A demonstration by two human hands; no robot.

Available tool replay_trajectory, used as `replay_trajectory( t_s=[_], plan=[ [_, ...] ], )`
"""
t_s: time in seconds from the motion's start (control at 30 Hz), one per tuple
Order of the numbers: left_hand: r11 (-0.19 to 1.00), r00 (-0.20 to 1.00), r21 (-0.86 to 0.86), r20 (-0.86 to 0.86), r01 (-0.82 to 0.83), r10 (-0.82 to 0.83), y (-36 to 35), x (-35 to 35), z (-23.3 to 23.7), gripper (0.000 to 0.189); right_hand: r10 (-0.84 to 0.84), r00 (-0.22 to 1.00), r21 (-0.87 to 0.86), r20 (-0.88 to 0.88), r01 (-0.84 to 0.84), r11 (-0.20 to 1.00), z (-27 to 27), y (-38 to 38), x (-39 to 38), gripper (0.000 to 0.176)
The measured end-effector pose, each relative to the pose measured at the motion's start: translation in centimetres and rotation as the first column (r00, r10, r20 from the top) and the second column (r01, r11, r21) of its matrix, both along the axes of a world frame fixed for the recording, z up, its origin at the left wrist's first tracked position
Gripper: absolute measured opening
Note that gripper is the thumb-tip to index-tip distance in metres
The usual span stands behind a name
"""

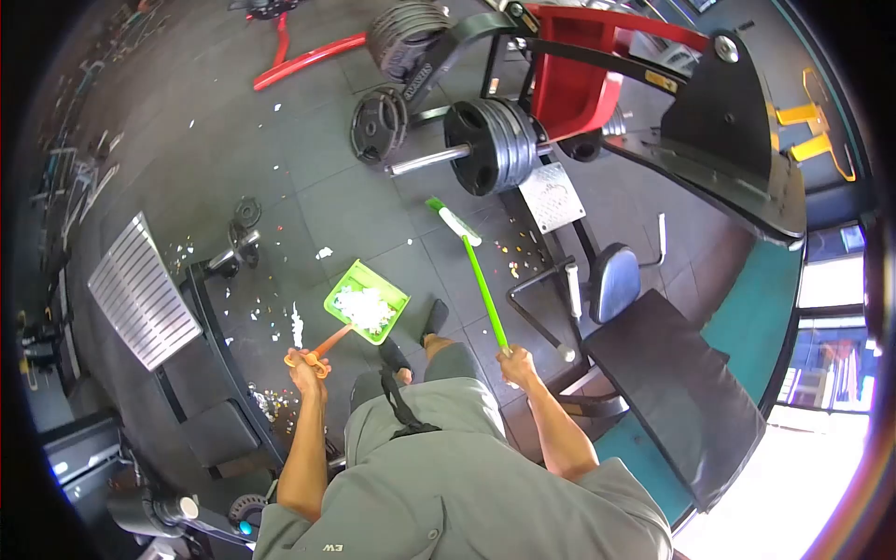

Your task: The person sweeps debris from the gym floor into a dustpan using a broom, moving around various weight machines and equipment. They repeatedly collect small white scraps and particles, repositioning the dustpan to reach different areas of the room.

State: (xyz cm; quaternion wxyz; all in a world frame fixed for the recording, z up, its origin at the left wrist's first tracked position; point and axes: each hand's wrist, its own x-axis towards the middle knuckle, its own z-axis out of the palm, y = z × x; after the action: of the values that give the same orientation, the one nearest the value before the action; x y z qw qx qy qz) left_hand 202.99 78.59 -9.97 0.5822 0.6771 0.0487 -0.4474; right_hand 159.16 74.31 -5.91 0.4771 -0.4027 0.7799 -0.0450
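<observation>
My left hand (306,371) is closed round the orange handle of a green dustpan (402,309). A heap of white scraps (365,309) lies in the pan, which is held in front of my feet. On the other side, my right hand (516,366) grips the green stick of a broom (484,294). Its white and green head (454,222) points away from me, close over the dark floor tiles, to the right of the dustpan. White bits of litter (297,325) lie on the floor just beyond my left hand.
Weight plates (492,147) on a bar and a red-seated machine (574,84) stand ahead right. A black padded bench (677,392) is close on my right. To the left is a machine with a ridged metal footplate (145,291). Colourful debris (273,403) is scattered near its frame.
</observation>
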Motion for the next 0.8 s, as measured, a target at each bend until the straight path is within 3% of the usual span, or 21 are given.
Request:
replay_trajectory(
  t_s=[0.1,0.17,0.23,0.5,0.57,0.6,0.73,0.8],
  plan=[
    [0.996,0.996,0.025,0.035,0.086,-0.087,-1.2,-1.2,0.5,0.043,0.010,0.995,-0.055,-0.096,-0.015,0.998,-4.3,-0.4,-1.2,0.028],
    [0.990,0.989,0.035,0.043,0.138,-0.139,-2.5,-2.2,0.8,0.042,0.066,0.964,-0.184,-0.259,-0.116,0.976,-10.7,-1.0,-3.5,0.030],
    [0.984,0.983,0.036,0.040,0.177,-0.179,-3.5,-3.2,1.2,0.042,0.082,0.929,-0.264,-0.362,-0.187,0.946,-12.3,-2.9,-4.5,0.031],
    [0.965,0.973,0.175,0.086,0.197,-0.214,-9.2,-7.1,1.7,0.043,0.011,0.911,-0.244,-0.413,-0.123,0.962,-19.5,-9.5,-7.1,0.028],
    [0.955,0.961,0.192,0.118,0.227,-0.252,-9.2,-6.9,1.5,0.043,-0.138,0.947,-0.163,-0.291,0.094,0.982,-20.8,-9.2,-7.1,0.027],
    [0.954,0.960,0.195,0.118,0.227,-0.252,-9.4,-7.1,1.6,0.043,-0.316,0.941,-0.014,-0.122,0.317,0.948,-15.6,-10.0,-5.4,0.027],
    [0.953,0.954,0.191,0.141,0.236,-0.264,-9.7,-7.1,1.6,0.042,-0.282,0.958,-0.009,-0.055,0.282,0.959,-17.2,-4.5,-7.5,0.025],
    [0.948,0.949,0.197,0.144,0.250,-0.280,-9.8,-6.5,2.0,0.041,-0.259,0.964,-0.047,-0.056,0.257,0.965,-14.0,-0.7,-6.3,0.025]
  ],
)
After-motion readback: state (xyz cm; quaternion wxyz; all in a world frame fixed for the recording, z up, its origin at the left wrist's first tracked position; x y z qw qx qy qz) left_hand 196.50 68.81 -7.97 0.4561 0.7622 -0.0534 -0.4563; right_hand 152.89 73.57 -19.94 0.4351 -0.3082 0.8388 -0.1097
